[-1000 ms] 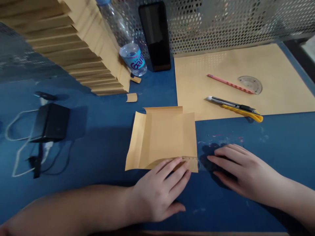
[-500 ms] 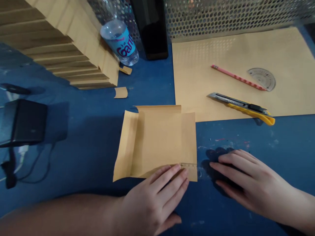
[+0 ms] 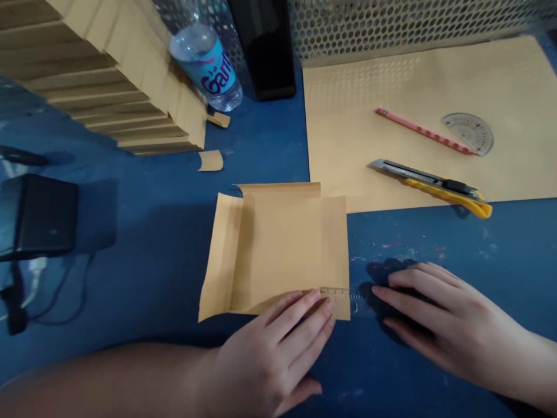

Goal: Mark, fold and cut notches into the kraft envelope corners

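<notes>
A brown paper sheet (image 3: 282,238) with folded flaps lies in front of me, its left flap and far flap bent up. Across its near right corner lies a clear ruler (image 3: 335,292), which runs past the paper's right edge onto the table. My left hand (image 3: 282,342) lies with fingers stretched flat over the paper's near edge and the ruler, covering part of both. To the right, my right hand (image 3: 439,313) has its fingers bent and close together at the ruler's right end. That end is hard to make out in the hand's shadow.
A larger brown sheet (image 3: 339,133) bears a pink pencil (image 3: 424,130), a clear protractor (image 3: 472,132) and a yellow utility knife (image 3: 430,183), blade out. A water bottle (image 3: 209,69), a black phone-like slab (image 3: 265,52), stacked brown pieces (image 3: 130,75) and a black box (image 3: 39,215) with cables surround the blue table (image 3: 161,255).
The view has shifted slightly. Both hands, the paper and the ruler keep their places relative to each other.
</notes>
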A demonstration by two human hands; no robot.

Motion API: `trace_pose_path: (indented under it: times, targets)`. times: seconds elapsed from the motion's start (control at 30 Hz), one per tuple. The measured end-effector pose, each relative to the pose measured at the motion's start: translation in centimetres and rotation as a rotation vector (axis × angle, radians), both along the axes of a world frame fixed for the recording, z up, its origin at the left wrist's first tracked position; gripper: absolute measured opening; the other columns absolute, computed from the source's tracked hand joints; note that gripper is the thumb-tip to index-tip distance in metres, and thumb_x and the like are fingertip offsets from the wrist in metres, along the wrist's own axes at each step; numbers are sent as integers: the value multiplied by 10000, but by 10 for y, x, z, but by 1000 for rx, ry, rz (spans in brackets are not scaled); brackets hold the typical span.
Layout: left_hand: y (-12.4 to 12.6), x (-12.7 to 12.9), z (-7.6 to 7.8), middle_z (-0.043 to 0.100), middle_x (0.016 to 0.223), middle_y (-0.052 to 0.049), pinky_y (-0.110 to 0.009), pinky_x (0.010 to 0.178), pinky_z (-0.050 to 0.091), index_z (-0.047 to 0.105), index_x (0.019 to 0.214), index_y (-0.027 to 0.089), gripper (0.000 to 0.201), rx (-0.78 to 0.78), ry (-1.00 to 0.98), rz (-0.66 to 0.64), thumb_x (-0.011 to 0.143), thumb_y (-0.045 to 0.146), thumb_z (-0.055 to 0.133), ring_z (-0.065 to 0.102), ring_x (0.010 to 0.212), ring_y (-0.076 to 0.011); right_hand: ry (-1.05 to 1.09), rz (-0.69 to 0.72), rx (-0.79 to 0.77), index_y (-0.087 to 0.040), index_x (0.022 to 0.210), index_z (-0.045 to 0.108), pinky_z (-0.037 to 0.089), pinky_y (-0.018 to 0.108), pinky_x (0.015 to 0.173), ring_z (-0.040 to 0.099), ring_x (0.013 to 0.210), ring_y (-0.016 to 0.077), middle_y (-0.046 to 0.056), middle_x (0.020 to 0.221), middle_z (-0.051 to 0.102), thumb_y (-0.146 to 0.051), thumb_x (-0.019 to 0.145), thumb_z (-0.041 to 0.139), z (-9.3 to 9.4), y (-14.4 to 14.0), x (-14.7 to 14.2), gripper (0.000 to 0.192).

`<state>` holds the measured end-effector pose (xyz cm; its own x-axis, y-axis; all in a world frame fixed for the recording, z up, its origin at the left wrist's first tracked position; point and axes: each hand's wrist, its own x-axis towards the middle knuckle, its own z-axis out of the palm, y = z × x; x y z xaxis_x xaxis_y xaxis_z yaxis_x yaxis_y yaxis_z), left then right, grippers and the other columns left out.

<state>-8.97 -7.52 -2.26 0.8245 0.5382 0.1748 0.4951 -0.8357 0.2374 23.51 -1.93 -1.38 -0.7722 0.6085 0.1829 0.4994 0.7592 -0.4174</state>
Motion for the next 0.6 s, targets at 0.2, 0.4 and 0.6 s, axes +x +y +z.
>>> trace_pose_path:
  times: [0.2,0.4,0.6]
  targets:
    - [0,-1,-1,639,1549,-139,-439,1205,495,648,1466,71,635,-4,3,-9,1049,545,580,565,1459,-341,-19,2,18,-182,1320,700,581,412,902,683,960,251,96,1091,731,-177,986,661,2,0,-2,337]
    - [0,0,0,659,1527,-129,-434,1200,490,661,1447,76,624,-1,5,-4,1052,551,573,581,1435,-334,-22,0,45,-172,1311,688,569,410,902,667,963,252,97,1094,717,-183,999,647,2,0,-3,315]
    - [1,0,0,674,1509,-129,-435,1192,493,676,1426,77,597,1,-10,2,1052,532,578,585,1430,-331,-26,5,23,-172,1316,680,547,398,901,649,974,246,97,1108,705,-181,1002,650,2,0,-3,316]
